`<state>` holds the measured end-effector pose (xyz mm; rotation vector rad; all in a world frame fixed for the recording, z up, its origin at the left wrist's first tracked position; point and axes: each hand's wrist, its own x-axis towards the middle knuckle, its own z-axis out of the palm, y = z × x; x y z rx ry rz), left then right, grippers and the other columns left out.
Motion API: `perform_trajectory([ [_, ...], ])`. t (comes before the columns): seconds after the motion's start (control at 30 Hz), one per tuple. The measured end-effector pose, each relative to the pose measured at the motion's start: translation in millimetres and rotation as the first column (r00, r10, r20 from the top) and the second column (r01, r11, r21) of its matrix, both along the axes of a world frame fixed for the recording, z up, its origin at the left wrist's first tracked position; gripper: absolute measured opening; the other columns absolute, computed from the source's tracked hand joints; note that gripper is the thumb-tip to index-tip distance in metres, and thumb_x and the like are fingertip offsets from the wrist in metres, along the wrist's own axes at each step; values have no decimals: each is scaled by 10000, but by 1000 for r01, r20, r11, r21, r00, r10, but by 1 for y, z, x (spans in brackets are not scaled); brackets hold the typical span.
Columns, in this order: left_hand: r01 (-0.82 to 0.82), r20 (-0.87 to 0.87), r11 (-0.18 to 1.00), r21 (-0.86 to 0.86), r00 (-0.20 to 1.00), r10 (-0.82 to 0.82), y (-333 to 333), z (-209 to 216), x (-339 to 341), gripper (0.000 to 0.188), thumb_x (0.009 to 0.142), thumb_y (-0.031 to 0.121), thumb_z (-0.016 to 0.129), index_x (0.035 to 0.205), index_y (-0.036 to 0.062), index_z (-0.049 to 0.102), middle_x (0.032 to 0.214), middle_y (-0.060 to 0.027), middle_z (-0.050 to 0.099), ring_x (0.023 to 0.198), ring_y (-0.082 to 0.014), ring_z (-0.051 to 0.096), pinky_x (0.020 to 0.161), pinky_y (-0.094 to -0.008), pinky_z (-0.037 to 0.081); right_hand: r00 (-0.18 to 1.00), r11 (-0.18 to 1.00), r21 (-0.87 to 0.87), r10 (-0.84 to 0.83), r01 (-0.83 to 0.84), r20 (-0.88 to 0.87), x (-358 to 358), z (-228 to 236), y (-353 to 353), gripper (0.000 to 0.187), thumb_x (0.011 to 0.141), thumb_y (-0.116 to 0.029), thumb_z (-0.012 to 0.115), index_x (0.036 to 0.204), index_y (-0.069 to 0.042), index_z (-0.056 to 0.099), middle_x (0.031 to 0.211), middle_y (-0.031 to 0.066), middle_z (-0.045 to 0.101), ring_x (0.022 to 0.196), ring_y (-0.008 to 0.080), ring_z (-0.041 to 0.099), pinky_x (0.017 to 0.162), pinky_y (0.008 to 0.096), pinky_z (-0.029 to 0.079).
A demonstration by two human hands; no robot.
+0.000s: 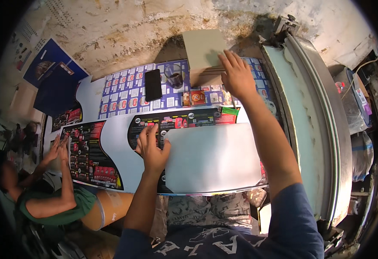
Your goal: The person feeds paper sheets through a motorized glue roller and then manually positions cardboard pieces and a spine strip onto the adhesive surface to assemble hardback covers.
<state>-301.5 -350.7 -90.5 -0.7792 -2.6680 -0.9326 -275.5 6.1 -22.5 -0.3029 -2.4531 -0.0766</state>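
A pale, plain white sheet with cut corners (210, 159) lies near the table's front edge, over a black printed sheet (202, 119). My left hand (152, 151) is at the sheet's left edge, fingers spread and slightly curled, holding nothing I can see. Farther back, a block-like stack or box with a grey-green top (204, 45) stands against the wall; its brownish front side is blurred. My right hand (237, 75) reaches to the right side of that block with fingers apart. Whether the fingertips touch it, I cannot tell.
A black phone (153, 85) and a dark-filled glass (174, 77) stand left of the block. A green item (230, 111) lies below my right hand. A machine with a long metal bar (331, 129) borders the right. At left, a co-worker's hands (59, 149) rest at another printed sheet.
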Motion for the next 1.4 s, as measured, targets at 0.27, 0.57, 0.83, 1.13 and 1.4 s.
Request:
perform_trajectory([
  [0.27, -52, -182, 997, 58, 981, 62, -58, 13, 23, 377, 821, 99, 689, 1196, 63, 693, 1349, -126, 558, 1310, -318, 433, 1100, -482, 211, 976, 954, 272, 73, -128, 205, -24, 7, 27, 368, 976, -144, 525, 1334, -127, 606, 1345, 89, 662, 1260, 248, 614, 1166, 454, 372],
  [0.57, 72, -184, 987, 142, 982, -45, -54, 27, 37, 457, 857, 121, 704, 1298, 31, 623, 1343, -153, 575, 1289, -328, 480, 1118, -469, 256, 965, 946, 240, 245, -218, -89, -9, 36, 14, 219, 875, -99, 627, 1085, -120, 684, 986, 54, 708, 926, 262, 668, 943, 423, 482],
  [0.83, 189, -97, 888, 419, 982, -163, -55, 67, 36, 583, 900, 213, 740, 1385, -45, 544, 1372, -209, 564, 1306, -379, 476, 1130, -486, 312, 854, 770, -369, 473, -521, -219, 112, 106, -145, 246, 845, 9, 734, 1083, -44, 702, 896, 130, 658, 859, 332, 650, 733, 390, 524],
  [1.13, -53, 586, 619, 783, 397, -707, -47, 21, 75, 406, 1073, 185, 527, 1425, -17, 499, 1326, -95, 612, 1211, -137, 545, 1060, -335, 430, 988, 227, -974, 152, -21, 14, 182, -12, -213, 561, 979, -60, 687, 1471, 66, 447, 1113, 117, 680, 867, 100, 614, 837, 244, 499],
  [1.4, 71, 676, 697, 713, 194, -711, -60, -8, 56, 514, 1071, 196, 537, 1510, -6, 364, 1401, -135, 553, 1272, -182, 521, 1088, -345, 408, 995, -108, -989, 3, -99, -100, 193, -44, -215, 451, 1000, 60, 556, 1446, 46, 495, 1094, 99, 695, 971, 128, 660, 820, 252, 550],
])
